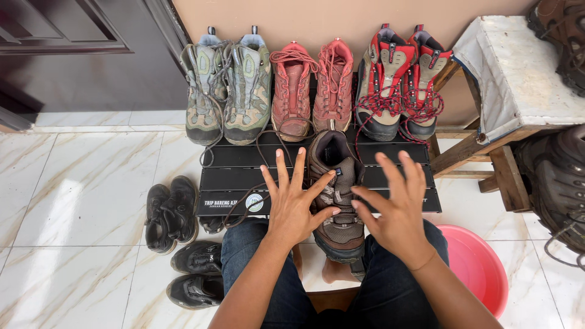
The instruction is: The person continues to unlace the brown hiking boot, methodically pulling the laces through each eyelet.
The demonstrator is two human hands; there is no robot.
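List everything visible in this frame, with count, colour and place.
Brown boot: 1, brown, on black platform, between the hands
Grey-green boots: 2, back row left
Salmon boots: 2, back row middle
Red boots: 2, red-grey, back row right
Black platform: 1, on floor
Black shoes: about 4, floor left
Stool: 1, wooden, white top, right
Dark boots: several, right edge
Basin: 1, pink, lower right
Left hand: open, fingers spread
Right hand: open

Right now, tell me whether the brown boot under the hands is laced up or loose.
Loose: the brown boot gapes open at the collar, and its brown lace trails across the black table.
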